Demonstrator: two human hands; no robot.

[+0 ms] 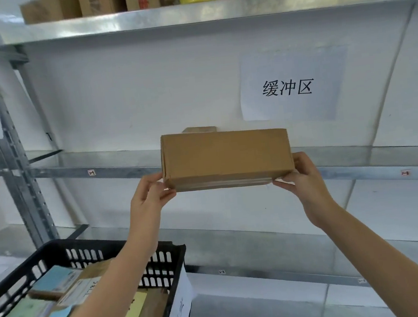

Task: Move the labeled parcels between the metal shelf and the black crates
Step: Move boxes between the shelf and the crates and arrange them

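I hold a plain brown cardboard parcel [225,156] in front of the middle board of the metal shelf [100,167]. My left hand [152,192] grips its lower left corner and my right hand [300,177] grips its lower right corner. No label shows on the side facing me. Behind it, the top of another brown parcel [199,129] peeks out on the shelf board. A black crate [166,255] at the lower left holds several parcels with blue, green and yellow labels.
A white paper sign with black characters [288,88] hangs on the wall behind the shelf. The top board [187,12] carries cardboard boxes and rolls of tape. A lower shelf board [264,255] runs under my arms. A shelf upright [13,142] stands at left.
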